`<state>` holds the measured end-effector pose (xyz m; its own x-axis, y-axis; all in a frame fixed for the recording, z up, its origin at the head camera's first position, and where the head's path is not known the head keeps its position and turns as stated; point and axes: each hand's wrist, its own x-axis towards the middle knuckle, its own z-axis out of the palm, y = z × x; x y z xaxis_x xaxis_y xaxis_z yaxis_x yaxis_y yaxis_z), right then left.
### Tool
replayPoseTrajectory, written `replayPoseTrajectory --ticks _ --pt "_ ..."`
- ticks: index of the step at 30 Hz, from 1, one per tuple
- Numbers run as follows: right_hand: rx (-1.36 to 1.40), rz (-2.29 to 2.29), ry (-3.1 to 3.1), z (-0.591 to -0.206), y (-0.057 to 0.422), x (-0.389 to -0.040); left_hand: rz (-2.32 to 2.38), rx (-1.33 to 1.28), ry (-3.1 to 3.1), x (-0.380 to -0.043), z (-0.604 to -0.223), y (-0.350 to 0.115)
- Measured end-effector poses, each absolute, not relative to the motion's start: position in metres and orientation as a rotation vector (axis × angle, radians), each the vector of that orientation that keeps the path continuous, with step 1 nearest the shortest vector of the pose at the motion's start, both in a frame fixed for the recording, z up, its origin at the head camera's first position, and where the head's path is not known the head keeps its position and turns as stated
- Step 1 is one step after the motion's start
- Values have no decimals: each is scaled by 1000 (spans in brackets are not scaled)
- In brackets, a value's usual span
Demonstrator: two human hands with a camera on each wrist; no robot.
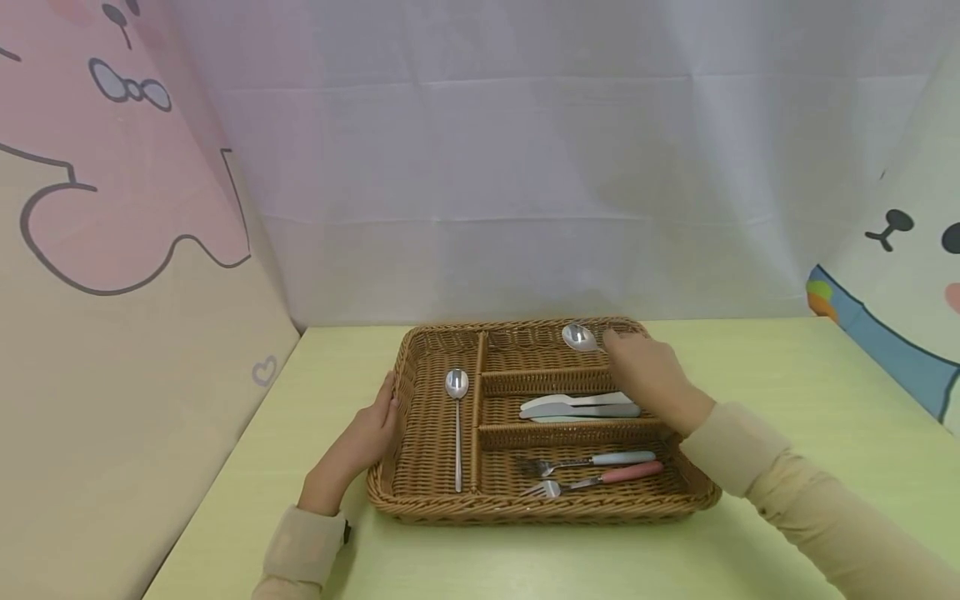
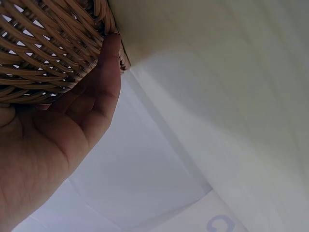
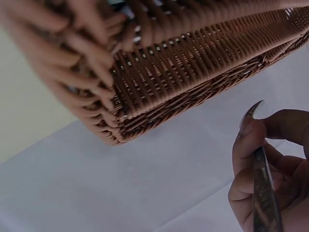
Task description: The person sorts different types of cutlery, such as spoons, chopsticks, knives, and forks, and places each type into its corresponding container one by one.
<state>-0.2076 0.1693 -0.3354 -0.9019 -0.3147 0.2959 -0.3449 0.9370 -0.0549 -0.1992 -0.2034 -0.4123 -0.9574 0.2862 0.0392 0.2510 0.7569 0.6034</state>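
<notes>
A wicker cutlery basket [image 1: 431,504] with several compartments sits on the table. My left hand [image 1: 369,435] rests against the basket's left outer wall, its fingers fairly straight along the weave [image 2: 43,63]. Over the back right compartment, my right hand [image 1: 647,367] pinches a metal spoon [image 1: 579,337]; its bowl points left. The spoon's handle [image 3: 263,193] runs through the fingers in the right wrist view. Another spoon [image 1: 457,417] lies lengthwise in the left compartment. Table knives [image 1: 573,410] lie in the middle right compartment, partly behind my right hand.
In the front right compartment lie a fork with a light blue handle [image 1: 622,457] and one with a pink handle [image 1: 632,472]. A pale yellow-green table [image 1: 817,392] carries the basket. A white cloth backdrop [image 1: 480,183] hangs behind, with cartoon-printed panels [image 1: 150,217] at both sides.
</notes>
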Motion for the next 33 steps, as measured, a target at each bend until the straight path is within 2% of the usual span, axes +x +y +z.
replayPoseTrajectory --ticks 33 --pt "837 297 -2899 -332 83 -203 971 448 2883 -200 -412 -203"
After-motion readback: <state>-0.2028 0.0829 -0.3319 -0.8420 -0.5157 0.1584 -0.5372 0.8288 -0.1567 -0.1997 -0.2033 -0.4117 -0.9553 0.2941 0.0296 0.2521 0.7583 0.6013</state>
